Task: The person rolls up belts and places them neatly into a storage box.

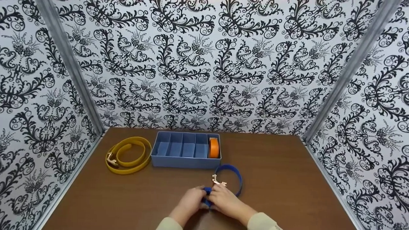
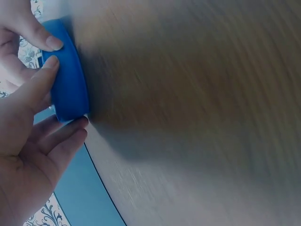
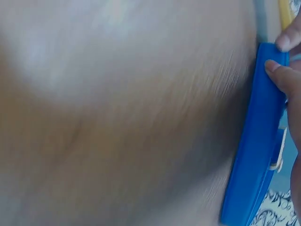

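Note:
A blue belt [image 1: 240, 180] stands on edge at the front of the table, bent into a loop, with its gold-coloured buckle [image 1: 219, 181] just beyond the hands. My left hand [image 1: 191, 198] pinches the belt's coiled part, its thumb flat on the strap [image 2: 70, 87] in the left wrist view. Close beside it, my right hand [image 1: 225, 199] grips the same part, thumb on the outer face of the strap [image 3: 256, 141]. The fingers hide some of the coil in the head view.
Behind the hands stands a blue-grey divided box [image 1: 185, 162], with a rolled orange belt [image 1: 214, 148] in its rightmost compartment. Left of the box lies a loosely coiled yellow belt [image 1: 126, 171]. Patterned walls [image 1: 198, 95] enclose the brown table [image 1: 281, 179] at the back and sides.

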A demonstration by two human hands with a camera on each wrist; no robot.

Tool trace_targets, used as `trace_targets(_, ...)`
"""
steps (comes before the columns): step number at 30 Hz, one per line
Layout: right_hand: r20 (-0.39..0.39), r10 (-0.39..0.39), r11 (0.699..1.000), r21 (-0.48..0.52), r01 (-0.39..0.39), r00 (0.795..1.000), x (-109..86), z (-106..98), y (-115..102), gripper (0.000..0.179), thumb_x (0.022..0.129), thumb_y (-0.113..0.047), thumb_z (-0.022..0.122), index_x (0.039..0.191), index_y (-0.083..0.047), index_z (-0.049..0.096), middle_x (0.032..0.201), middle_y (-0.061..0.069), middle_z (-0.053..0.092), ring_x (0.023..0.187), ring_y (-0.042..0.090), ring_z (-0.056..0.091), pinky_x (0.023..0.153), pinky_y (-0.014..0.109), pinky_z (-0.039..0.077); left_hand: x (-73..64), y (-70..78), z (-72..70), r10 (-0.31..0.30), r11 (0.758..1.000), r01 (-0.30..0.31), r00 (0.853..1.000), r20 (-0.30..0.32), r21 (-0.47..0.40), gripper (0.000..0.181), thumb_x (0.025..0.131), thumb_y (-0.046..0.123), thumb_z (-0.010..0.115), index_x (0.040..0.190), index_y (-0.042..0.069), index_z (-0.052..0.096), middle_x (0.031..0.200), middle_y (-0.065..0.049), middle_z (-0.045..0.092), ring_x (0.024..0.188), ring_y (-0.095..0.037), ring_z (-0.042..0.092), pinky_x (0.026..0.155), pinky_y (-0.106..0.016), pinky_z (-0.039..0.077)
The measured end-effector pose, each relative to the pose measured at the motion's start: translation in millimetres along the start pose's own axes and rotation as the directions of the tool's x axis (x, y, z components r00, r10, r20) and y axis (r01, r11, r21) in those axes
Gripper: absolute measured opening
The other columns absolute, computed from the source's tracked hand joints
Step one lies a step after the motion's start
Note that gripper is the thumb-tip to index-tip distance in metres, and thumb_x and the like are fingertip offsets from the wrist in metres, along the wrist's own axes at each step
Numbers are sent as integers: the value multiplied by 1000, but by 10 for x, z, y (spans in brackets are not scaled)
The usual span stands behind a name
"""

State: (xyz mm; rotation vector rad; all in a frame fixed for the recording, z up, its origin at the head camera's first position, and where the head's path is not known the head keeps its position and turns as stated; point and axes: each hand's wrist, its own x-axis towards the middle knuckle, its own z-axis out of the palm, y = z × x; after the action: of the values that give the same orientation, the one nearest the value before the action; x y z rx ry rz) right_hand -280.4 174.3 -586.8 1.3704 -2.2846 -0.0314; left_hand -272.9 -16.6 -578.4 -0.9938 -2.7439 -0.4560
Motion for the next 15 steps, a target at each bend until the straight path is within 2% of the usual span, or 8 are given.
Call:
trace_targets(4, -46, -3, 1000, 14, 4, 999, 40, 29, -18, 24, 65, -30, 82, 79, -17, 67, 75, -9, 64, 82, 14, 51, 86, 33, 41, -4, 26, 5, -9, 1000, 9, 1000, -16, -12, 40, 64, 38, 86, 87, 7, 75, 110, -17, 69, 92, -26, 68, 79, -31, 54)
trace_targets(10, -104, -26, 994, 99, 37, 994, 15, 39, 67, 26, 62, -33, 85, 76, -17, 69, 70, -10, 63, 81, 15, 54, 87, 33, 42, -25, 48, 9, -14, 998, 12, 999, -30, -58, 32, 65, 34, 86, 81, 10, 72, 110, -16, 68, 93, -26, 67, 78, -31, 53)
trace_targets(12, -79, -37, 992, 115, 45, 996, -17, 23, 101, 28, 63, -34, 85, 80, -17, 70, 75, -10, 64, 85, 15, 56, 89, 34, 42, -28, 48, 9, -13, 998, 12, 999, -29, -61, 31, 65, 34, 86, 78, 11, 70, 109, -16, 68, 93, -25, 67, 79, -31, 53)
trace_targets(15, 16, -66, 990, 126, 64, 998, -87, -24, 148, 35, 65, -29, 83, 96, -18, 71, 93, -8, 67, 100, 18, 57, 97, 38, 40, -31, 40, 12, -11, 998, 10, 1000, -26, -55, 29, 64, 34, 86, 75, 13, 68, 108, -16, 69, 93, -24, 67, 78, -30, 53)
